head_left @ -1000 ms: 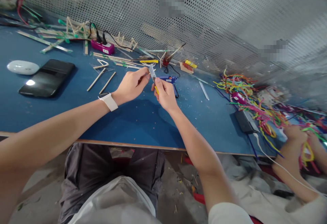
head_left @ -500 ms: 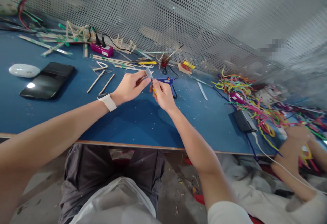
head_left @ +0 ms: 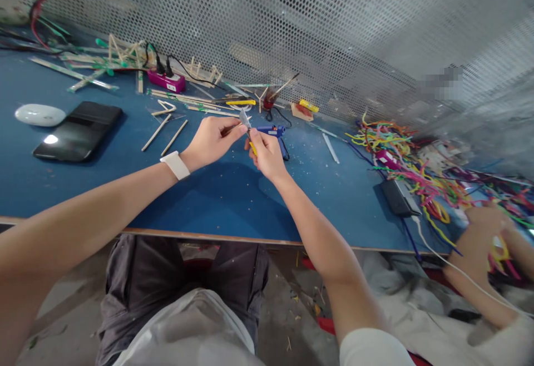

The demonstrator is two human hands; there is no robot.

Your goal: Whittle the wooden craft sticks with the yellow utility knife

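Note:
Above the middle of the blue table, my right hand (head_left: 267, 153) is closed round the yellow handle of a utility knife (head_left: 245, 119), its blade pointing up and away. My left hand (head_left: 213, 142) pinches a thin wooden stick (head_left: 230, 129), mostly covered by the fingers. Its tip meets the knife blade. Just behind my right hand lies a blue glue gun (head_left: 273, 130), partly hidden by it. Two loose sticks (head_left: 174, 138) and a small glued stick piece (head_left: 163, 110) lie to the left of my left hand.
A black phone (head_left: 79, 132) and a white case (head_left: 39, 115) are at the left. Behind stand a purple power strip (head_left: 167, 81) and stick frames (head_left: 125, 52) along the mesh wall. At right are colourful pipe cleaners (head_left: 387, 135), a black box (head_left: 399, 198) and another person's hands (head_left: 486, 224).
Almost nothing differs. My left hand has shifted very slightly, its fingers closer together round the stick. The knife stays against the stick's end.

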